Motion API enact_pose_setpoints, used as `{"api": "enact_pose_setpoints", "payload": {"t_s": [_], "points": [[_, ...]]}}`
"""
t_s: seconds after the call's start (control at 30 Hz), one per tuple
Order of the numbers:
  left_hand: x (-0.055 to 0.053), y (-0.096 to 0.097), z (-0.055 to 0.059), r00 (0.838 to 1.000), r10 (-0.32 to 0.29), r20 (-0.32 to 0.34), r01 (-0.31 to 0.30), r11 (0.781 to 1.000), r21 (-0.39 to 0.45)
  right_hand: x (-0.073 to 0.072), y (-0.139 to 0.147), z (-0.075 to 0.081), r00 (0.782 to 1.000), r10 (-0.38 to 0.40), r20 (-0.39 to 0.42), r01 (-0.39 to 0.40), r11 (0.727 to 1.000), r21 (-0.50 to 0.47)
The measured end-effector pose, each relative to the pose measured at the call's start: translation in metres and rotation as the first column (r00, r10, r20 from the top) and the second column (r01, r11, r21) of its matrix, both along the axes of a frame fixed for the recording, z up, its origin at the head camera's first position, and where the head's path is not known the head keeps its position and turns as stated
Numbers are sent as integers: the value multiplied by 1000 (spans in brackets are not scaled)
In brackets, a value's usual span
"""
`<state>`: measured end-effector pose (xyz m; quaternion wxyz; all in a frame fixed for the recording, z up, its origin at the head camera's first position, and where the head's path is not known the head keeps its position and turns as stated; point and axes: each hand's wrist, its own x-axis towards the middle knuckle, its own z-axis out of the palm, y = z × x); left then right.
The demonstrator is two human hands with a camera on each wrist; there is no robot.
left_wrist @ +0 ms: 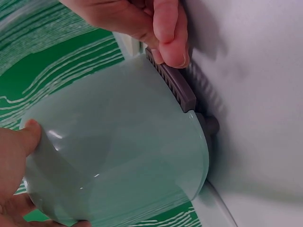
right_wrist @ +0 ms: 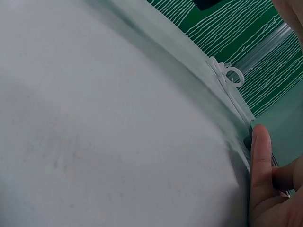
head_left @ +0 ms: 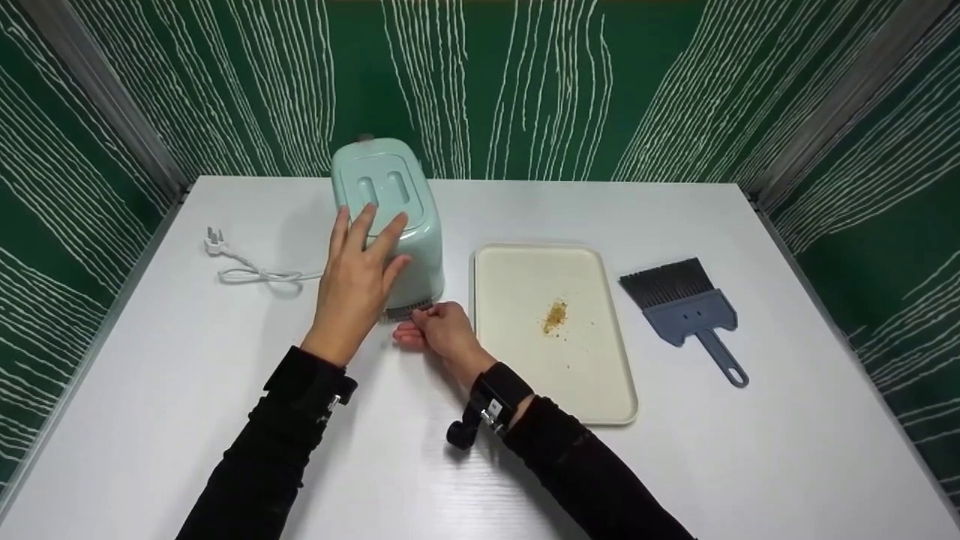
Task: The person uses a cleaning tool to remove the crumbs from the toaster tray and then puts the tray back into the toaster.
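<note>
A mint-green toaster with a closed lid stands at the back of the table, left of the middle. Spread fingers of my left hand rest on its top near the front end. Low at the toaster's front end is the grey, ridged edge of a crumb tray. My right hand pinches this edge between thumb and fingers. The left wrist view shows the tray's edge up against the toaster's body. In the right wrist view, the fingers lie low beside the table top, and the tray is mostly hidden.
Right of the toaster lies a cream tray with a small heap of crumbs. A blue-grey hand brush with dark bristles lies farther right. A white power cord with its plug lies to the left. Green, white-streaked panels enclose the table.
</note>
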<state>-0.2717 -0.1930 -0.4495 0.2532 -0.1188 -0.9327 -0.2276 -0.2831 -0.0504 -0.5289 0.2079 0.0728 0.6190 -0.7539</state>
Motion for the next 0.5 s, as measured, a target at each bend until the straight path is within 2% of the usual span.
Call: {"api": "enact_pose_setpoints", "payload": {"t_s": [0.17,0.5], "points": [[1,0,-1,1000,-6,-13,6,1000,3,2,-1,0,1000,0,-15,0,1000,22],[0,0,-1,998,-27,-59,25,999,-27,4,-6,-1,999,-38,-35,38,999,-7]]}}
